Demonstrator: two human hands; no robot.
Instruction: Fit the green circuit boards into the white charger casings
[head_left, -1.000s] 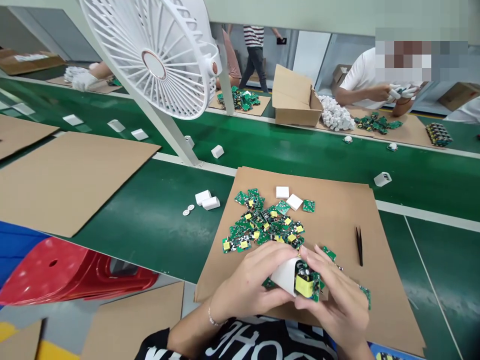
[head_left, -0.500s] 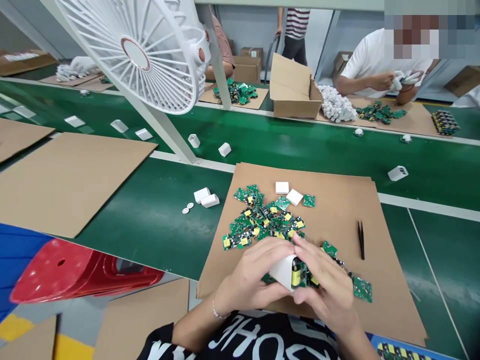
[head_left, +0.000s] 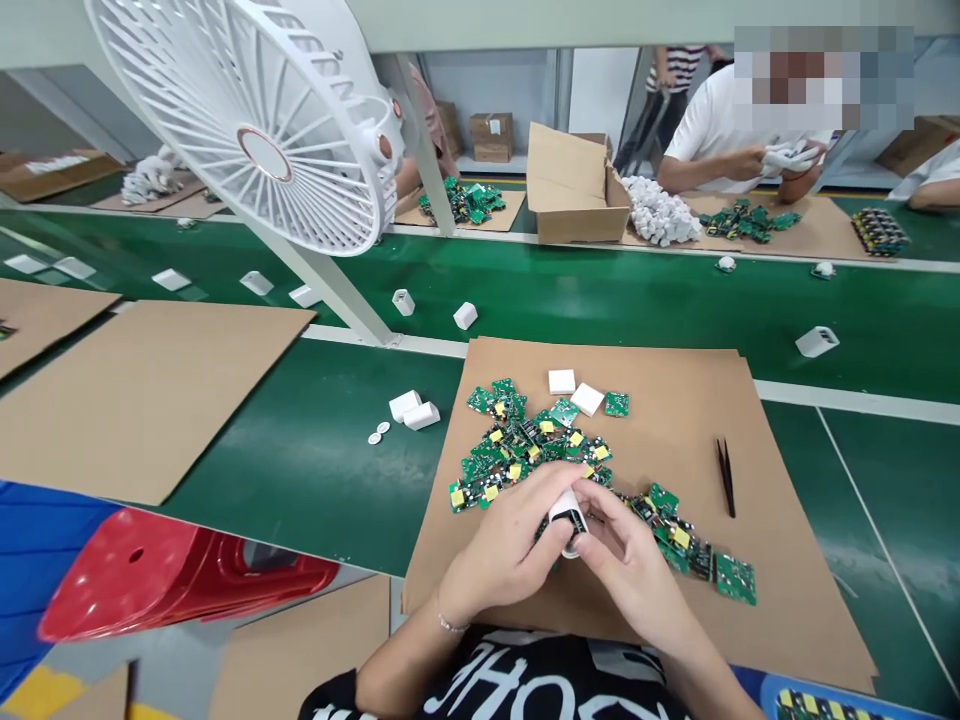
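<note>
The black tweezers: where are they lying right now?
The black tweezers lie on the cardboard sheet, right of the circuit board pile and beyond the right hand.

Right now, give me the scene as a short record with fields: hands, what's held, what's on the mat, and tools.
left hand: grip on small white plastic charger shell
right hand: fingers also on the shell
mat: brown cardboard sheet on green bench
near hands: pile of green circuit boards; two white square caps
tool: black tweezers, lying apart to the right

Green conveyor belt (head_left: pixel 600 300), white fan (head_left: pixel 255 130), perhaps pale walls.
</note>
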